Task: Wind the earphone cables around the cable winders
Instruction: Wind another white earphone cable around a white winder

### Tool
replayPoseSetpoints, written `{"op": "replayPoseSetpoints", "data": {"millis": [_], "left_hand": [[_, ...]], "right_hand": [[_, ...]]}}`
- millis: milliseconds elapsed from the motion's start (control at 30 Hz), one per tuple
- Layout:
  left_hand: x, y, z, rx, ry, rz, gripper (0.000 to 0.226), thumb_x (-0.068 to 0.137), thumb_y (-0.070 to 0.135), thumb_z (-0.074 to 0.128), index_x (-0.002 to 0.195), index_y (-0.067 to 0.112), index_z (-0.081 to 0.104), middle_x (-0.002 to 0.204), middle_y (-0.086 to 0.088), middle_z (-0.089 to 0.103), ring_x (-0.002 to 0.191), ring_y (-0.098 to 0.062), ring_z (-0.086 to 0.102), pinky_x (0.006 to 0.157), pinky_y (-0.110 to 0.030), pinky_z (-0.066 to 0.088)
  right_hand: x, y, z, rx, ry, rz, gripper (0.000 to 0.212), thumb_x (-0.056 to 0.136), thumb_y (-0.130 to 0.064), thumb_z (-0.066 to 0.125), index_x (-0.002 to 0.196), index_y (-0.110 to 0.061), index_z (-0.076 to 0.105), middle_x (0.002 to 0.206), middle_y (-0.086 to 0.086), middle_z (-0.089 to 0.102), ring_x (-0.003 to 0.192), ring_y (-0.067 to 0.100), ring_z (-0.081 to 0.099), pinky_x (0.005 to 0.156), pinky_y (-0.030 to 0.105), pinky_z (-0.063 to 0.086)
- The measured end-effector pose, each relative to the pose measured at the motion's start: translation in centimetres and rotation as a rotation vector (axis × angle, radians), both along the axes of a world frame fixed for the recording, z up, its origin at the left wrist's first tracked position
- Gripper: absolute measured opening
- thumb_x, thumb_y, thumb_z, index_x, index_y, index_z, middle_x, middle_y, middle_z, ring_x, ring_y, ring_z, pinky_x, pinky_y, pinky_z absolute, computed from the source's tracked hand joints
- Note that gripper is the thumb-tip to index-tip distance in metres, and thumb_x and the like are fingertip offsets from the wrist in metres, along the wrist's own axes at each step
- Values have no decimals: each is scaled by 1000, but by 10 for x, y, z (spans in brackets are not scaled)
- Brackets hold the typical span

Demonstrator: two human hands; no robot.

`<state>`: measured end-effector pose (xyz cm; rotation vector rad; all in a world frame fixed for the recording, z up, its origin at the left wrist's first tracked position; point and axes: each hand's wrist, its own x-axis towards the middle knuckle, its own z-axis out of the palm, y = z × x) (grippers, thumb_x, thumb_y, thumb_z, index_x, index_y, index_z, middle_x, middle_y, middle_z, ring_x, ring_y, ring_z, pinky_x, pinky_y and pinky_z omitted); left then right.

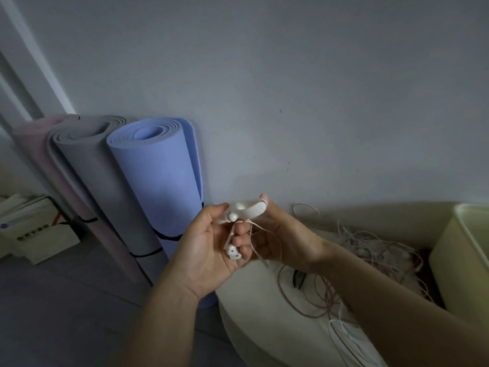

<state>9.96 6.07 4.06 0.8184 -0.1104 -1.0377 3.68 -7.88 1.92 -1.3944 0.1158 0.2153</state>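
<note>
Three rolled mats upright against wall; pale bin right.

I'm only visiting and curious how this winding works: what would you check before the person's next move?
1. Cable winder held at both ends, by the left hand and the right hand: ok.
2. Earbuds resting securely in the left palm: ok.
3. Cable already wrapped on the winder: not ok, it hangs loose below it.
4. Cable seated in a slot of the winder: cannot tell.
5. Trailing cable free of the cable pile: cannot tell.
</note>
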Motion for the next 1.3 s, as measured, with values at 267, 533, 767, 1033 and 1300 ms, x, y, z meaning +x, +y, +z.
{"op": "replayPoseSetpoints", "data": {"millis": [267,533,767,1033,1300], "left_hand": [[17,13,-8,142,-89,75,40,81,33,53,108,6,68,73,-4,64,61,-12,61,67,-31,55],[14,0,-20,522,-436,268,16,93,12,55,78,9,60,74,-4,69,79,-17,70,86,-35,53],[9,-5,-21,476,-492,317,12,89,7,63,100,11,63,79,-7,74,79,-23,73,79,-33,57],[4,-6,-21,503,-697,127,16,94,14,58,103,9,71,90,-9,75,85,-19,73,82,-29,57],[8,5,-20,467,-809,-41,26,87,19,67,112,21,68,102,-4,75,103,-25,68,98,-42,51]], "right_hand": [[-16,-11,32,-608,-100,-220,21,92,-26,60,89,-8,71,50,-12,49,40,1,41,42,9,31],[-17,-7,28,-1145,-235,-186,15,89,-25,63,89,-16,74,79,-4,70,63,1,56,60,10,43],[-18,-6,31,-1118,-264,-195,14,87,-16,61,90,-13,75,87,-3,72,69,0,58,62,3,40],[-19,1,35,-1041,-356,-227,6,82,-16,71,87,-16,74,71,-15,66,63,-14,54,59,3,37],[-21,1,40,-1030,-365,-300,4,83,-13,70,85,-16,73,64,-25,53,61,-17,51,57,4,37]]}}
